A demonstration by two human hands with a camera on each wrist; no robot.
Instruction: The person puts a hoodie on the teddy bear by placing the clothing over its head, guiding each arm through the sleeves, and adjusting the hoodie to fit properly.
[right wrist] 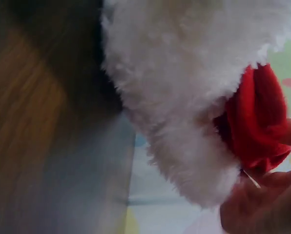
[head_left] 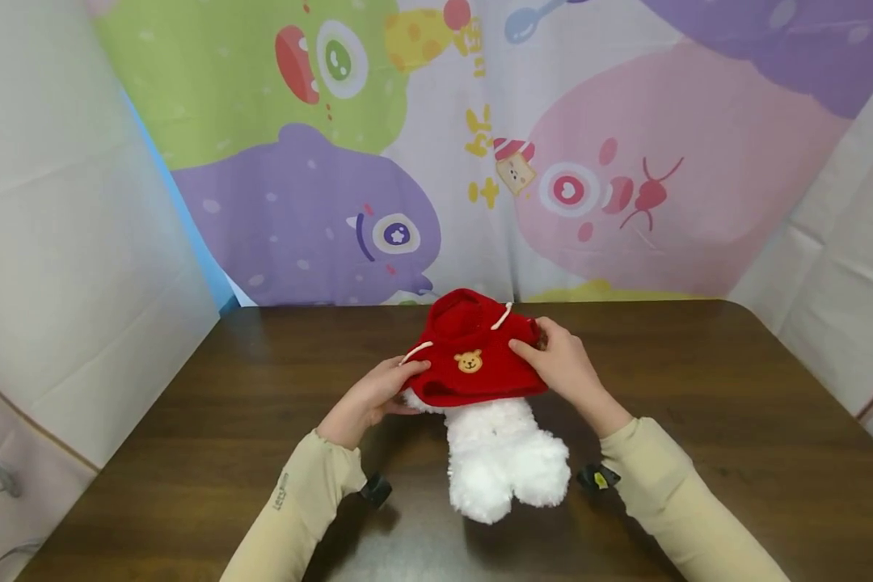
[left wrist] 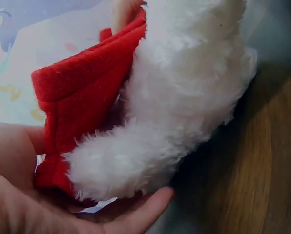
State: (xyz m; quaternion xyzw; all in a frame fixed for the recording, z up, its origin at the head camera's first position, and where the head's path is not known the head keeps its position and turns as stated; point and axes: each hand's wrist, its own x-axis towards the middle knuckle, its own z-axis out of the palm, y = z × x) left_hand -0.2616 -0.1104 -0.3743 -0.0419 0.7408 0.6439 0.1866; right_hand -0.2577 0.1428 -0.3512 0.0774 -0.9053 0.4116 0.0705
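Nearest to us are our two beige long sleeves (head_left: 313,493), and just past them the fluffy white plush toy (head_left: 505,457) lies on the dark brown wooden table (head_left: 698,388), its legs pointing toward us. Over its upper half sits a small red fleece hoodie with white drawstrings (head_left: 473,356), near the table's far edge at the middle.

Our left hand (head_left: 378,396) pinches the hoodie's left hem; in the left wrist view the thumb and fingers are curled round red fleece (left wrist: 82,97) with a white furry limb (left wrist: 131,165) lying against the palm. Our right hand (head_left: 563,364) grips the hoodie's right side, fingers closed on a bunch of red cloth (right wrist: 258,126) beside the white fur (right wrist: 194,87).

We judge both pieces light and soft: the toy should squash and flop under pressure, and the fleece should stretch and bunch without slipping. Nothing looks fragile, though the thin drawstrings could snag. The hem edges on either side, where we hold now, seem the best grip for working the garment along the body.

A yellow-brown bear-face patch (head_left: 469,361) marks the hoodie front. Small dark lettering on the left sleeve cuff (head_left: 281,491) is too small for us to read. Behind the table hangs a cartoon monster backdrop (head_left: 480,145).
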